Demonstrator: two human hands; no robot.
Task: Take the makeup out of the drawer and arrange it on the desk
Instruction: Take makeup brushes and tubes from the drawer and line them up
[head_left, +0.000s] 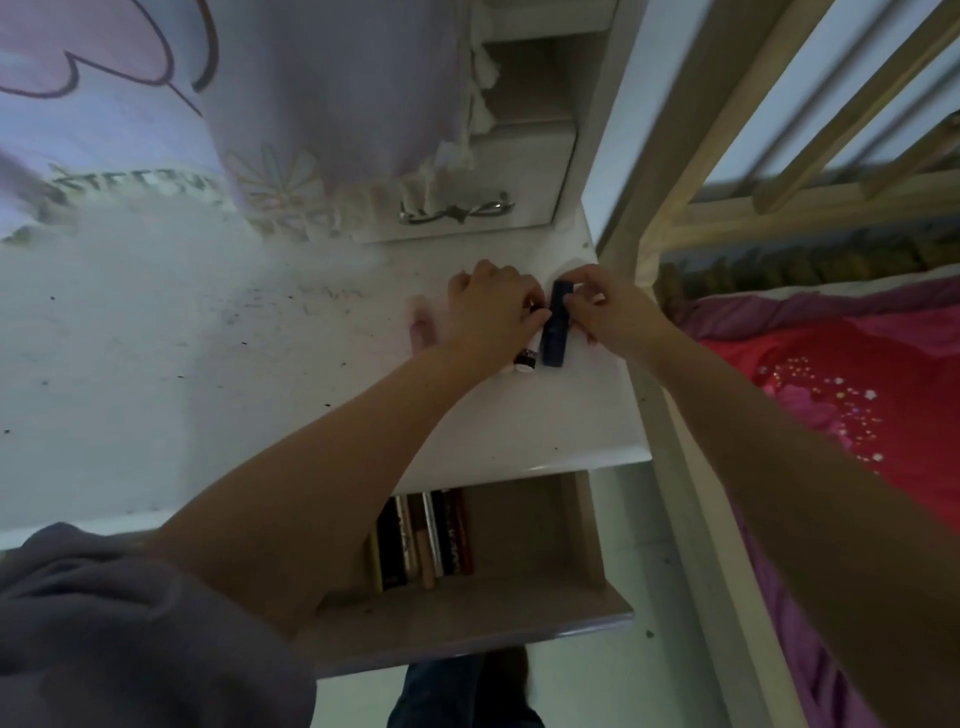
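On the white desk (208, 364), near its right edge, lie a dark blue makeup tube (556, 327) and a black-and-white tube (525, 359) side by side. My left hand (493, 306) is closed over the upper end of the black-and-white tube. My right hand (608, 306) pinches the blue tube at its top and side. Below the desk edge the drawer (519, 613) stands pulled out. Several makeup sticks (423, 538) lie in a row at its left, partly hidden under my left forearm.
A small cabinet drawer with a metal handle (457, 212) sits at the desk's back. A lilac cloth (322, 104) hangs over the back. A wooden bed frame (675, 208) and a pink bedspread (857, 389) stand right of the desk.
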